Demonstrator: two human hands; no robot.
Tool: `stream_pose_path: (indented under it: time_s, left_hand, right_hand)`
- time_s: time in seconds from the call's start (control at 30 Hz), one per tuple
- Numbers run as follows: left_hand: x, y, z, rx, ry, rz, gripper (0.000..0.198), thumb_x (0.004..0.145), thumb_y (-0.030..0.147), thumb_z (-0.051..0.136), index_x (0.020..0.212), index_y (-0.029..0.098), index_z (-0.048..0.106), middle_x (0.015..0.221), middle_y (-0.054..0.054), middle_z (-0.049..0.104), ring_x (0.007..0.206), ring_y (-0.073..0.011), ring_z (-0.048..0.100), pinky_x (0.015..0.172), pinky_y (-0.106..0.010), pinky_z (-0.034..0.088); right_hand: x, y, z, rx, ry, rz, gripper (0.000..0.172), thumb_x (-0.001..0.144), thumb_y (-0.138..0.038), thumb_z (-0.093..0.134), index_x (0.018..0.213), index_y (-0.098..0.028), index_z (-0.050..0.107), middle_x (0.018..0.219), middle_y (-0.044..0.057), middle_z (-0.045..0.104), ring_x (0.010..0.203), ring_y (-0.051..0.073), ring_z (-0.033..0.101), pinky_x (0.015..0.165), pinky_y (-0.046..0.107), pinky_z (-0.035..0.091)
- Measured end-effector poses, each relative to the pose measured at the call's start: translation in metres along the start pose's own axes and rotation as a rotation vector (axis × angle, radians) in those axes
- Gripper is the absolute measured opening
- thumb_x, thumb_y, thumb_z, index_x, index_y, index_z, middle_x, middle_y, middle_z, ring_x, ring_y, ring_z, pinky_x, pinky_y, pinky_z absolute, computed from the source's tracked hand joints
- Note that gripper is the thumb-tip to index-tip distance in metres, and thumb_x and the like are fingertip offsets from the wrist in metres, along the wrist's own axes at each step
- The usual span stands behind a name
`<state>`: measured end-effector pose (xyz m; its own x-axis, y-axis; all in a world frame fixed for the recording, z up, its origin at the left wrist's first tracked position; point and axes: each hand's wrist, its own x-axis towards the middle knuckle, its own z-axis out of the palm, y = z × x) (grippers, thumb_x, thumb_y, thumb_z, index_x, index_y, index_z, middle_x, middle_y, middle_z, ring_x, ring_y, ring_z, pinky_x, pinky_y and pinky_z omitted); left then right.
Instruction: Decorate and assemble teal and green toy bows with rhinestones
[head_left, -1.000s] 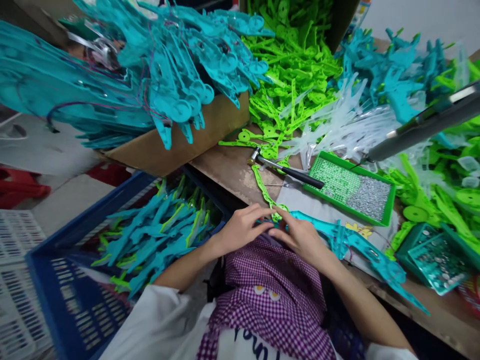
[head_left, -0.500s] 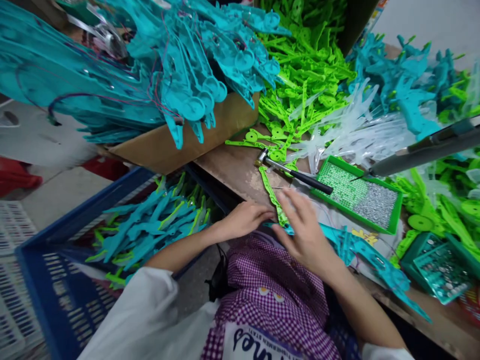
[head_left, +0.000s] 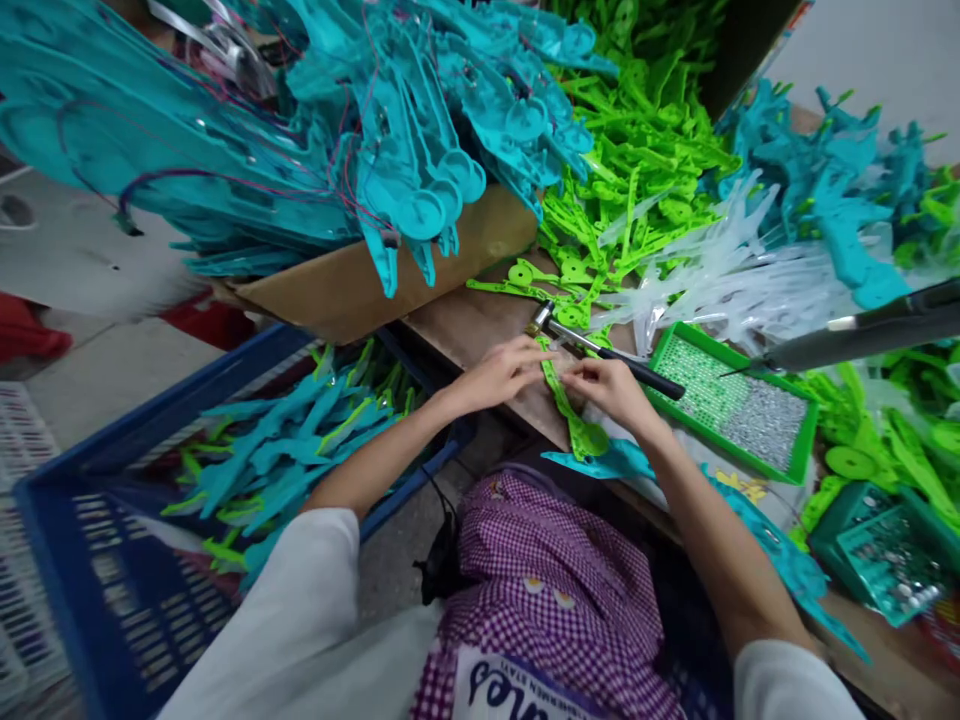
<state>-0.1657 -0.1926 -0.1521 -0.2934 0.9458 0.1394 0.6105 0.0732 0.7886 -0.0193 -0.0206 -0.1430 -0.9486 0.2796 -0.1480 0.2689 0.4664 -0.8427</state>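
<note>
My left hand (head_left: 501, 375) and my right hand (head_left: 611, 388) meet over a long green plastic part (head_left: 570, 412) that lies on a teal plastic part (head_left: 622, 462) at the table's near edge. Both hands pinch the green part near its upper end, left fingers from the left, right fingers from the right. A small hammer (head_left: 600, 347) with a black handle lies just beyond my fingers, its metal head close to my left fingertips.
A green tray of small screws (head_left: 731, 400) sits right of the hammer. Heaps of green (head_left: 630, 150), teal (head_left: 825, 190) and clear plastic parts cover the table. A cardboard box of wired teal parts (head_left: 360, 270) stands left. A blue crate (head_left: 105, 500) of assembled pieces is by my left arm.
Both hands have moved away from me along the green part, from its near end up to its far end by the hammer head. My right hand went from spread to pinching.
</note>
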Motion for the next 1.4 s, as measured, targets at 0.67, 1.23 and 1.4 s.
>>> stream_pose_path:
  time_s: [0.67,1.23,1.4]
  left_hand:
    - [0.051,-0.056,0.002,-0.004,-0.193,0.094,0.017,0.075,0.018,0.072,0.092,0.019,0.077,0.11,-0.007,0.07,0.1,-0.0176,0.066,0.091,-0.025,0.046]
    - [0.082,-0.044,0.004,0.252,-0.362,-0.03,0.015,0.065,0.018,0.076,0.08,0.019,0.077,0.081,0.0,0.072,0.081,-0.0147,0.063,0.074,-0.021,0.042]
    - [0.082,-0.043,0.001,0.228,-0.363,-0.033,0.015,0.064,0.02,0.077,0.08,0.02,0.077,0.081,0.0,0.073,0.08,-0.0137,0.064,0.073,-0.02,0.042]
  right_hand:
    - [0.052,0.014,0.019,-0.293,-0.031,0.096,0.018,0.072,-0.032,0.061,0.067,-0.015,0.063,0.059,-0.001,0.057,0.058,0.012,0.049,0.057,0.023,0.032]
    - [0.033,0.01,0.011,-0.439,0.065,0.182,0.024,0.082,-0.04,0.058,0.082,-0.019,0.068,0.076,0.003,0.069,0.069,0.017,0.059,0.059,0.025,0.033]
    - [0.006,-0.007,0.033,-0.591,0.145,0.075,0.028,0.091,-0.037,0.045,0.094,-0.021,0.069,0.088,0.006,0.074,0.076,0.02,0.064,0.063,0.027,0.036]
